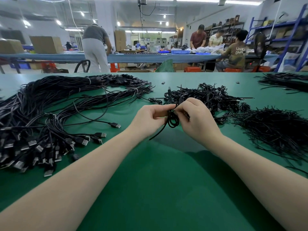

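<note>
A small coiled black cable (173, 120) is pinched between the left hand (150, 118) and the right hand (198, 119), held together just above the green counter (150, 180); loose USB cables (50, 124) are heaped to the left, tied bundles (208, 97) behind

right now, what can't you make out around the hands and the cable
Head view:
- Top of the coiled cable: hidden by the left hand and right hand; whether it is tied is unclear.
- USB cable pile: cut off by the left edge.
- Black strand pile: cut off by the right edge.
</note>
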### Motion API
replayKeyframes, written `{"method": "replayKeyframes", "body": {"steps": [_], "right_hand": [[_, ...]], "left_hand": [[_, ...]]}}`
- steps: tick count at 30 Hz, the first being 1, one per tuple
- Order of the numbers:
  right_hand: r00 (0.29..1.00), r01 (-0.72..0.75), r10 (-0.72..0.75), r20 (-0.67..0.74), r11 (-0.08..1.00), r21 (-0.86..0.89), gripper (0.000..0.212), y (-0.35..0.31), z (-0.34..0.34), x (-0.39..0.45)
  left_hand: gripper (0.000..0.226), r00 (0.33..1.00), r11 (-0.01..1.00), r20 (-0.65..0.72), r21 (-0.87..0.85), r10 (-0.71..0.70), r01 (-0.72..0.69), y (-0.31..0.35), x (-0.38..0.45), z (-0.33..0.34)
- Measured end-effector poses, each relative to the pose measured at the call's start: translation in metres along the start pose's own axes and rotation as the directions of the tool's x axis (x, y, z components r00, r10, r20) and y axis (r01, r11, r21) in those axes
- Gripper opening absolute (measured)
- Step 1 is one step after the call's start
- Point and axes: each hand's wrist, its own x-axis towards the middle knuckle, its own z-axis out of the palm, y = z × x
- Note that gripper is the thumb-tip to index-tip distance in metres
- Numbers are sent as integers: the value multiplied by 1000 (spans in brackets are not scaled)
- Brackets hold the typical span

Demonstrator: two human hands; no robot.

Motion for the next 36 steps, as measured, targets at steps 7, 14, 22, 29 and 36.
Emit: {"method": "replayKeyframes", "body": {"steps": [7,14,22,29,36], "right_hand": [[999,-42,44,-24,998,56,3,-2,2,2],[986,-145,154,-56,980,136,7,-5,8,4],[979,166,-195,-68,940,-297,3,-6,3,2],[990,-46,31,-140,993,-110,9,-5,4,-1],[993,-39,28,-115,994,-99,6,-5,7,-1]], "left_hand": [[31,965,926,-143,342,219,-159,-3,5,-4],[5,974,1000,-225,8,14,-12,3,4,4],[32,897,778,-128,-559,-423,287,10,6,13],[42,966,857,17,-459,-258,237,2,2,8],[17,981,980,-192,-196,-27,-12,-4,2,8]]}}
